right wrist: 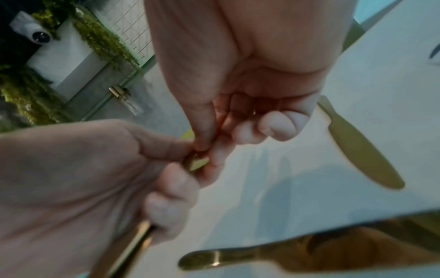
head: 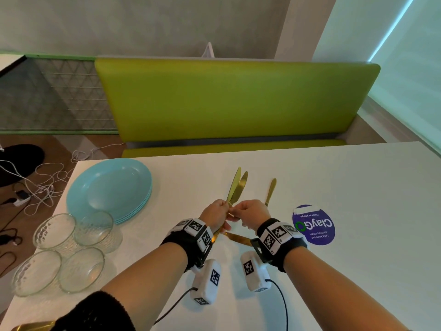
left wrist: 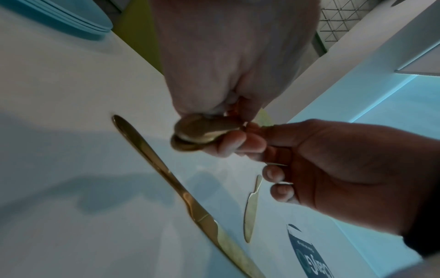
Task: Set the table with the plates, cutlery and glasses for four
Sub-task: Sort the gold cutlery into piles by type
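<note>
My left hand grips two gold knives by their handles, blades fanned out away from me above the white table. My right hand pinches one of them where the handles meet the blades; the right wrist view shows its thumb and fingers closed on the gold metal beside the left hand. A third knife lies on the table beyond the right hand. A fourth knife lies under my wrists. A stack of teal plates and several clear glasses sit at the left.
A round purple sticker is stuck to the table right of my hands. A green bench runs along the far side. Cables lie on the floor to the left. A gold object shows at the near left corner.
</note>
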Available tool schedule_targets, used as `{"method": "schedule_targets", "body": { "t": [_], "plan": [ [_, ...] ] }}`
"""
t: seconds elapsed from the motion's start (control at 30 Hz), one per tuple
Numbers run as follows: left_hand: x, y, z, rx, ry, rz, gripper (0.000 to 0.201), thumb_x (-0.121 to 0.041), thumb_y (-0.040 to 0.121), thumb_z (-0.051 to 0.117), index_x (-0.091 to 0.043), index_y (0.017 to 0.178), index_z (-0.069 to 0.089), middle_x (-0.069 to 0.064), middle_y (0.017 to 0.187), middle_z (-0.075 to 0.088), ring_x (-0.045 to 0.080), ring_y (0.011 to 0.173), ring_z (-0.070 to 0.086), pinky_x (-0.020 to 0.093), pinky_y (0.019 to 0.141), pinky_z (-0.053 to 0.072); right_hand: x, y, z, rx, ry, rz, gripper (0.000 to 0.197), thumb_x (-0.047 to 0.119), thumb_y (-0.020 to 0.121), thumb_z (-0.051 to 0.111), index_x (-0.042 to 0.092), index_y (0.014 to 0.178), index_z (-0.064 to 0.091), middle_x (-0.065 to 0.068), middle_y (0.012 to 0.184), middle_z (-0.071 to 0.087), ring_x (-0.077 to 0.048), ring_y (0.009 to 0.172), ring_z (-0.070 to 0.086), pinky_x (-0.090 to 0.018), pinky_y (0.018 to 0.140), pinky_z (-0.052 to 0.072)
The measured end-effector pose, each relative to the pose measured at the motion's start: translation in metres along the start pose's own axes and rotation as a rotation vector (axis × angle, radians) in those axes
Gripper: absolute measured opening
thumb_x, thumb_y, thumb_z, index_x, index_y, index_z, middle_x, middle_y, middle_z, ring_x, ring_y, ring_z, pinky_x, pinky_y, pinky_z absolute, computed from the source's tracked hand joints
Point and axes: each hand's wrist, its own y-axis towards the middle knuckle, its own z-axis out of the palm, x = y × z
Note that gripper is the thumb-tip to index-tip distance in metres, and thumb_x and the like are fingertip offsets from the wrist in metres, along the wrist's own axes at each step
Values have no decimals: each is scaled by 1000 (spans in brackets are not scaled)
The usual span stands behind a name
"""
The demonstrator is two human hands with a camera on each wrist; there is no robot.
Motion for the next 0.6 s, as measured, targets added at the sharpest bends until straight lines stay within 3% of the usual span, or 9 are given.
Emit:
{"method": "schedule_targets", "body": {
  "t": [0.13,0.23,0.33,0.47,0.6],
  "plan": [
    [4,6,-8,-38,5,-33,26,-18,99,29,-13,83,49,4,63,47,13,42,39,24,42,28,-14,20,-25,-126,-502,25,29,37,90,56,11,99,67,-4,103,68,-21,98,64,-31,83,53],
    [9,9,-16,-16,43,-29,24,-24,99,34,-14,83,49,1,61,45,13,43,36,24,43,28,-33,33,-47,-208,-683,82,29,20,93,48,16,120,58,-5,119,62,-23,113,57,-34,89,52],
    [15,12,-23,-13,60,-4,26,-24,100,36,-14,80,49,0,61,44,10,40,36,22,42,28,-51,48,-59,-191,-809,59,44,11,95,39,26,137,43,-3,129,54,-22,125,43,-34,96,46],
    [17,16,-28,-38,82,-4,33,-24,102,31,-14,75,46,0,57,44,5,30,37,17,35,28,-59,64,-60,-105,-927,-27,52,11,96,38,33,144,31,1,140,43,-21,128,38,-33,99,44],
    [15,20,-29,-64,32,-28,33,-24,101,32,-14,72,45,0,59,43,2,27,37,16,34,29,-56,71,-56,-87,-984,-78,42,13,98,34,32,133,46,3,135,51,-19,123,41,-31,96,44]
  ]
}}
